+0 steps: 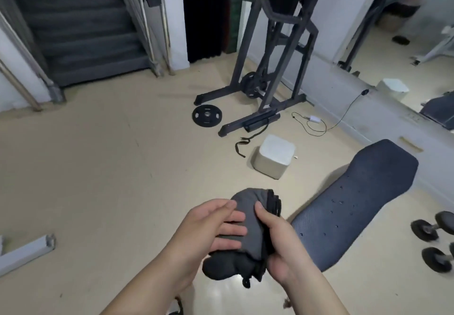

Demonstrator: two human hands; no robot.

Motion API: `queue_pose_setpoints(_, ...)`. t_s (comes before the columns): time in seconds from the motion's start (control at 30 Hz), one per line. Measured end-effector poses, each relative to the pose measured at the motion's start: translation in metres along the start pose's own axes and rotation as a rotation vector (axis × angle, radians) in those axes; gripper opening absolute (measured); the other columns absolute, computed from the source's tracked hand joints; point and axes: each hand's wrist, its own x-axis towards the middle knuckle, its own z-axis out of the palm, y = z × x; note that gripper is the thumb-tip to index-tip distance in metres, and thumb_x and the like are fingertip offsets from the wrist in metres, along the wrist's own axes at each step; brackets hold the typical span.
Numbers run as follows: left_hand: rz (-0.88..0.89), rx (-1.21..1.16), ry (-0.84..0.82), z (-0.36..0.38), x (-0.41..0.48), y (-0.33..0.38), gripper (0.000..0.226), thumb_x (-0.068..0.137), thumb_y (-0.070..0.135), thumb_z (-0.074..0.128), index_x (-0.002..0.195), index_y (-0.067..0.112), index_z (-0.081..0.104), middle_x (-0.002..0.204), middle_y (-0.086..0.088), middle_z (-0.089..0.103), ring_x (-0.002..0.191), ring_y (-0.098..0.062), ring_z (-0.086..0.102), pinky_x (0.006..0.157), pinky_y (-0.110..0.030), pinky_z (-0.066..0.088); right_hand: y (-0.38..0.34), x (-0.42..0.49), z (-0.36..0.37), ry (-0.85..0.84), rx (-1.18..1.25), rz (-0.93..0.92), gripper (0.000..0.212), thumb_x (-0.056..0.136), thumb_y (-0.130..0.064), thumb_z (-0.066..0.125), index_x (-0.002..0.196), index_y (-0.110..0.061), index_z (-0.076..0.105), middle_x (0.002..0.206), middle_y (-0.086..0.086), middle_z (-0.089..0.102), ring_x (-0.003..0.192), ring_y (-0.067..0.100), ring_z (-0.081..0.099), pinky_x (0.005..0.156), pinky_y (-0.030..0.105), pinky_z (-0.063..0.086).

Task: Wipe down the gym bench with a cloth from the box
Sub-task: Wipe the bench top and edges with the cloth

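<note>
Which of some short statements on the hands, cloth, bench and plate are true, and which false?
1. The left hand and right hand both hold the cloth. True.
2. The cloth lies on the bench. False: the hands hold it left of the bench.
3. Droplets sit on the bench. True.
4. The plate leans on the box. False: it lies flat on the floor, apart from the box.

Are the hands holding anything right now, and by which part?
Both hands hold a folded grey cloth: left hand wrapped round its left side, right hand gripping its right edge.
</note>
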Motion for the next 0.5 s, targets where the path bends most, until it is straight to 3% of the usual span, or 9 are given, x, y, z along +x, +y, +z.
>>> queue_pose_setpoints(0.13, -0.007, 0.226, 0.007, 0.006, 0.098, 0.052, 0.014, 0.092, 0.025, 0.063, 0.094, 0.022, 0.076, 0.108, -0.007, 0.075, 0.1, -0.024, 0.071, 0.085, -0.039, 0.06, -0.069, 0.038, -0.009, 0.141, 0.274, -0.044, 0.045, 0.1, -0.04, 0.064, 0.12, -0.001, 0.07, 0.11, 0.023, 0.079, 0.099, 0.04, 0.078, 0.099, 0.054, 0.056)
queue_pose_setpoints(0.23, -0.106, 0.302, -0.252, 0.05, 0.155, 0.077, 0.024, 0.095, 0.037, 0.061, 0.103, 0.02, 0.075, 0.109, -0.005, 0.078, 0.103, -0.02, 0.073, 0.093, -0.036, 0.054, -0.117, 0.057, -0.031, 0.202, 0.417, -0.097, 0.048, 0.102, -0.042, 0.06, 0.123, 0.0, 0.07, 0.115, 0.023, 0.078, 0.106, 0.041, 0.076, 0.105, 0.055, 0.052)
queue_pose_setpoints(0.33, -0.268, 0.126, -0.484, 0.105, 0.206, 0.097, 0.033, 0.101, 0.034, 0.056, 0.118, 0.01, 0.072, 0.117, -0.011, 0.076, 0.114, -0.025, 0.071, 0.105, -0.044, 0.048, -0.156, 0.084, -0.062, 0.212, 0.546, -0.129, 0.051, 0.104, -0.042, 0.054, 0.126, 0.002, 0.07, 0.121, 0.026, 0.075, 0.107, 0.041, 0.075, 0.099, 0.053, 0.053)
queue_pose_setpoints(0.4, -0.258, 0.156, -0.505, 0.137, 0.242, 0.109, 0.03, 0.1, 0.027, 0.057, 0.117, 0.007, 0.072, 0.117, -0.015, 0.076, 0.113, -0.028, 0.07, 0.104, -0.043, 0.048, -0.183, 0.106, -0.086, 0.235, 0.571, -0.144, 0.052, 0.105, -0.043, 0.053, 0.126, 0.001, 0.071, 0.122, 0.025, 0.075, 0.105, 0.041, 0.076, 0.096, 0.052, 0.054)
queue_pose_setpoints(0.5, -0.139, 0.303, -0.515, 0.177, 0.296, 0.129, 0.021, 0.095, 0.018, 0.062, 0.109, 0.006, 0.074, 0.11, -0.019, 0.077, 0.109, -0.036, 0.071, 0.092, -0.041, 0.049, -0.219, 0.144, -0.121, 0.216, 0.538, -0.17, 0.055, 0.105, -0.045, 0.052, 0.132, -0.001, 0.068, 0.128, 0.023, 0.073, 0.117, 0.041, 0.071, 0.111, 0.055, 0.047)
